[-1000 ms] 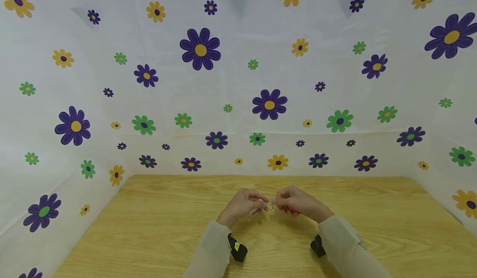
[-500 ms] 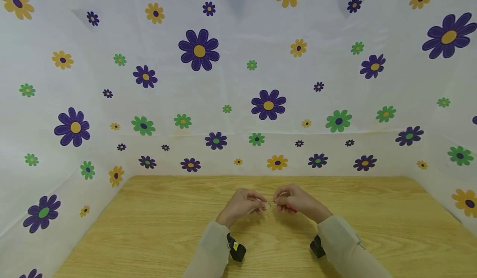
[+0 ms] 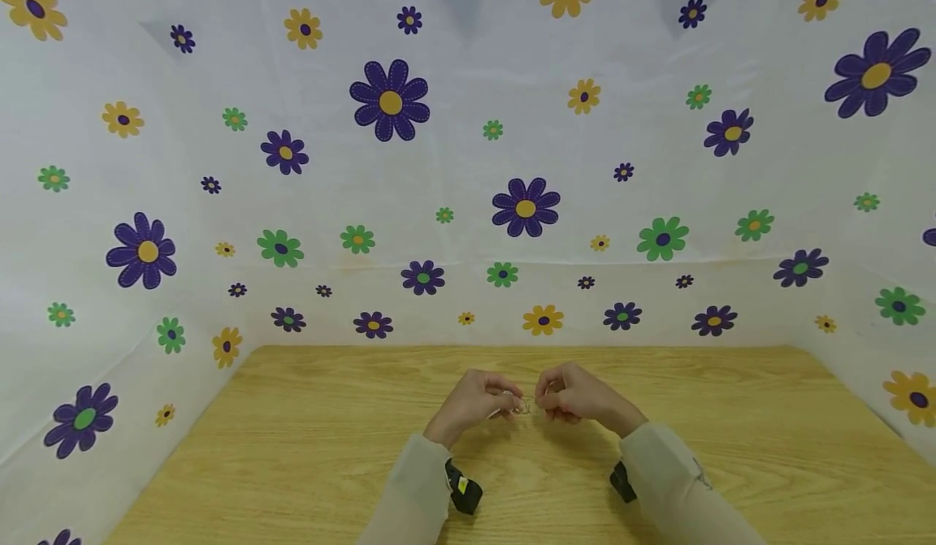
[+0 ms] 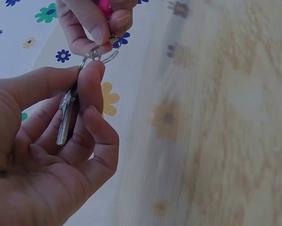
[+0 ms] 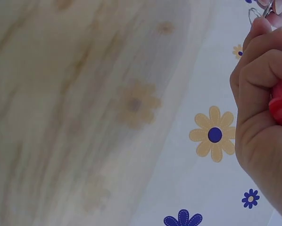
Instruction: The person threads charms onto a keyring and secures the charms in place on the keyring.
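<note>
Both hands meet over the table around a metal key ring [image 4: 87, 55]. In the left wrist view, my left hand [image 4: 51, 122] pinches the ring and the head of a silver key [image 4: 64, 120] between thumb and index finger, and the key's blade points down across the curled fingers. My right hand [image 3: 581, 399] pinches the ring's far side with thumb and fingertip, where a wire loop stands apart. Tucked in the right palm is a glossy red-pink object [image 5: 281, 106], mostly covered by the fingers. From the head view, my left hand [image 3: 471, 405] is just left of the right one.
A wood-grain table [image 3: 329, 447] lies under both arms. White cloth [image 3: 453, 147] printed with flowers rises behind it and along both sides. A black wrist device [image 3: 464, 488] sits beneath the left sleeve, and another [image 3: 623, 482] beneath the right.
The right hand has turned slightly, and its red-pink object, visible earlier in the head view, is now hidden there. The left hand stays nearly still with the key.
</note>
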